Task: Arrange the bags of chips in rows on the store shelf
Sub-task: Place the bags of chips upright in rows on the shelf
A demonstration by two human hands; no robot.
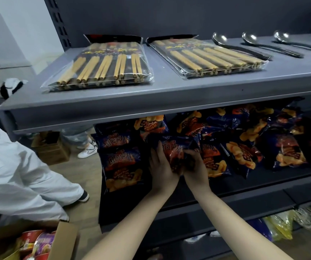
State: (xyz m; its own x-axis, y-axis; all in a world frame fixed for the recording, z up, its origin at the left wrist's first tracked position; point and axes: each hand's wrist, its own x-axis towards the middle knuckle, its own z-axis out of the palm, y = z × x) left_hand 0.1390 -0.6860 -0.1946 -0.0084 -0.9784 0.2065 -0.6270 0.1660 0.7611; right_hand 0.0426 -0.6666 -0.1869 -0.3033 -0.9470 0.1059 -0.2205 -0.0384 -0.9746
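The middle shelf (263, 188) carries a loose pile of chip bags (254, 139) on the right and a neat column of bags (120, 158) at its left end. The held bag (175, 147) sits between them. Your left grip (162, 166) and right grip (196, 169), side by side, clasp its lower end. Bare shelf runs along the front edge.

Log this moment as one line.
left hand and right hand hold chip bag | left column tidy | right pile jumbled
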